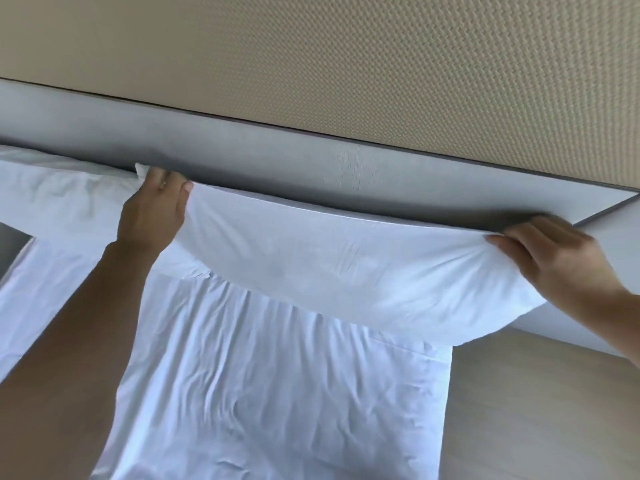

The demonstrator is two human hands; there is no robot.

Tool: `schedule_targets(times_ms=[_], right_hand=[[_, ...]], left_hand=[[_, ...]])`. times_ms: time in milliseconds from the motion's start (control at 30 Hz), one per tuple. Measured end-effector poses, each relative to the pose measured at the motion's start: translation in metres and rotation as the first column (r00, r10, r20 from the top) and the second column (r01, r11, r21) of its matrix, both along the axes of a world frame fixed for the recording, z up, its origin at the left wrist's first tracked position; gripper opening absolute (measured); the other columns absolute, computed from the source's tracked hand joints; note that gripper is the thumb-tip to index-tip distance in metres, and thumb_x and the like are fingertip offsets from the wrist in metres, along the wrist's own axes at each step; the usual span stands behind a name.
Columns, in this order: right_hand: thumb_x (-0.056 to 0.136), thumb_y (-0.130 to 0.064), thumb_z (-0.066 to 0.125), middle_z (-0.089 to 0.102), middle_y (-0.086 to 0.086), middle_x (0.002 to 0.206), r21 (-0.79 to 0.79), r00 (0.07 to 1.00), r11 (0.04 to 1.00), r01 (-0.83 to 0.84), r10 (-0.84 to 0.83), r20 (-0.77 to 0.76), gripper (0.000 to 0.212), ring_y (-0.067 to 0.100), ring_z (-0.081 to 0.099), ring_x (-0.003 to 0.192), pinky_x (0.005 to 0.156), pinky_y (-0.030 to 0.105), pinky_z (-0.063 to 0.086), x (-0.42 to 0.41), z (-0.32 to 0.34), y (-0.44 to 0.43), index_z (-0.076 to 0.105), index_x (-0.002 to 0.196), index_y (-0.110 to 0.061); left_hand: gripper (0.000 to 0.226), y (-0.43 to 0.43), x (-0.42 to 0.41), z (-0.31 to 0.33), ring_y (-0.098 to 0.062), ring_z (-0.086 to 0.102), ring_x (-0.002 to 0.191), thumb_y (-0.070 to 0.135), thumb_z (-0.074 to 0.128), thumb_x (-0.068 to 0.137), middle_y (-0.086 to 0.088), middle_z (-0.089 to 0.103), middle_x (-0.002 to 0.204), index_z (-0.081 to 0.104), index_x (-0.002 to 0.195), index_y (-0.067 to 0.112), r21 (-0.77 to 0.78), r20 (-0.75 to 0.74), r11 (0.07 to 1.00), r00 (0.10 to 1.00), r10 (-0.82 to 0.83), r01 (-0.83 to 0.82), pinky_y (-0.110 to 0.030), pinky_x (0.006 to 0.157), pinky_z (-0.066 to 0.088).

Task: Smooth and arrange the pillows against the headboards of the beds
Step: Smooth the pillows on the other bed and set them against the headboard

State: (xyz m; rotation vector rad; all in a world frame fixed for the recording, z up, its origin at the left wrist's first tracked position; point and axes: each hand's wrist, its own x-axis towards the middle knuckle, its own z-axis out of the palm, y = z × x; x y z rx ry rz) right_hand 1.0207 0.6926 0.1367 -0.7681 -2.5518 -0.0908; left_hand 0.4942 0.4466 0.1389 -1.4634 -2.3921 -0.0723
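The bare left grip [152,202], at centre left of the frame, extended from a forearm rising from the lower left, its fingers curled over one end of the soft white pillow [346,268]. The bare right grip [554,261], at the right edge, pinched the other end.

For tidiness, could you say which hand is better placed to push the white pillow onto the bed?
Probably the right hand: its fingers pinch the white fabric pillow at the end overhanging the white-sheeted bed; the left hand holds the far end.

You stand in bedroom: bed with wrinkled white sheet [277,393], soft white pillow [346,271] against long grey fabric headboard [311,168], beige woven-texture wall panel [381,64] above, pale wood floor [536,410] beside.
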Motion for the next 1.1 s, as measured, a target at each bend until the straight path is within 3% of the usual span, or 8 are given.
schedule_targets(times_ms=[300, 500, 633, 700, 833, 933, 1033, 1100], right_hand=[[0.095, -0.035, 0.057, 0.066, 0.013, 0.078, -0.119, 0.991, 0.986, 0.119, -0.109, 0.083, 0.033, 0.039, 0.062, 0.073, 0.061, 0.046, 0.053, -0.024, 0.003, -0.023, 0.070, 0.089, -0.005], [0.087, -0.038, 0.063, 0.069, 0.010, 0.096, -0.276, 0.990, 0.960, -0.052, 0.085, 0.112, 0.038, 0.035, 0.064, 0.085, 0.074, 0.045, 0.055, -0.131, 0.013, -0.060, 0.067, 0.112, -0.009], [0.091, -0.035, 0.067, 0.066, 0.014, 0.113, -0.358, 0.943, 0.908, -0.220, 0.291, 0.159, 0.047, 0.036, 0.061, 0.102, 0.087, 0.045, 0.051, -0.260, 0.014, -0.096, 0.060, 0.127, -0.007], [0.095, -0.040, 0.060, 0.062, 0.013, 0.122, -0.366, 0.916, 0.885, -0.287, 0.365, 0.166, 0.051, 0.034, 0.057, 0.111, 0.094, 0.043, 0.047, -0.322, 0.013, -0.115, 0.054, 0.134, -0.008], [0.097, -0.043, 0.055, 0.059, 0.014, 0.125, -0.397, 0.904, 0.850, -0.346, 0.415, 0.099, 0.051, 0.034, 0.053, 0.117, 0.099, 0.044, 0.044, -0.416, 0.011, -0.145, 0.053, 0.134, -0.008], [0.097, -0.048, 0.053, 0.062, 0.014, 0.113, -0.342, 0.898, 0.862, -0.374, 0.429, 0.098, 0.047, 0.034, 0.055, 0.109, 0.093, 0.039, 0.043, -0.460, 0.003, -0.156, 0.059, 0.121, -0.008], [0.099, -0.043, 0.052, 0.068, 0.014, 0.105, -0.282, 0.902, 0.880, -0.382, 0.422, 0.095, 0.040, 0.034, 0.059, 0.099, 0.085, 0.035, 0.041, -0.486, -0.003, -0.158, 0.064, 0.114, -0.009], [0.099, -0.034, 0.052, 0.072, 0.013, 0.097, -0.269, 0.907, 0.882, -0.387, 0.417, 0.061, 0.029, 0.030, 0.057, 0.083, 0.077, 0.034, 0.040, -0.496, -0.002, -0.157, 0.069, 0.106, -0.011]], left_hand=[[0.034, 0.012, 0.020, -0.011, -0.050, 0.058, 0.085, 0.034, 0.033, 0.106, -0.026, 0.045, 0.123, 0.050, 0.108, 0.004, 0.123, 0.217, 0.972, 0.961, 0.172, -0.201, -0.056, 0.068, 0.053], [0.024, 0.010, 0.018, -0.012, -0.041, 0.064, 0.080, 0.025, 0.041, 0.103, -0.025, 0.055, 0.106, 0.052, 0.102, 0.003, 0.193, 0.092, 0.971, 0.988, 0.124, -0.140, -0.043, 0.053, 0.057], [0.039, 0.006, 0.021, -0.023, -0.036, 0.060, 0.115, 0.034, 0.035, 0.105, -0.020, 0.043, 0.142, 0.050, 0.133, 0.010, 0.310, 0.272, 0.914, 0.946, 0.178, -0.261, -0.042, 0.077, 0.057], [0.042, -0.007, 0.028, -0.037, -0.035, 0.062, 0.112, 0.035, 0.035, 0.106, -0.014, 0.034, 0.154, 0.043, 0.142, 0.017, 0.424, 0.341, 0.825, 0.910, 0.236, -0.373, -0.041, 0.081, 0.056], [0.043, -0.048, 0.045, -0.090, -0.021, 0.050, 0.128, 0.030, 0.038, 0.105, -0.004, 0.040, 0.152, 0.040, 0.146, 0.017, 0.537, 0.708, 0.461, 0.674, 0.208, -0.706, -0.038, 0.097, 0.047], [0.031, -0.072, 0.053, -0.157, -0.025, 0.055, 0.120, 0.025, 0.041, 0.104, -0.009, 0.060, 0.129, 0.057, 0.129, 0.015, 0.307, 0.922, 0.277, 0.357, 0.152, -0.911, -0.035, 0.099, 0.043], [0.027, -0.086, 0.062, -0.221, -0.033, 0.058, 0.103, 0.016, 0.036, 0.101, -0.008, 0.065, 0.108, 0.061, 0.107, 0.009, 0.018, 0.995, 0.244, 0.041, 0.092, -0.970, -0.029, 0.076, 0.042], [0.027, -0.089, 0.066, -0.258, -0.033, 0.057, 0.115, 0.013, 0.035, 0.102, -0.010, 0.062, 0.115, 0.060, 0.110, 0.008, -0.202, 0.979, 0.269, -0.187, 0.080, -0.942, -0.033, 0.086, 0.045]])
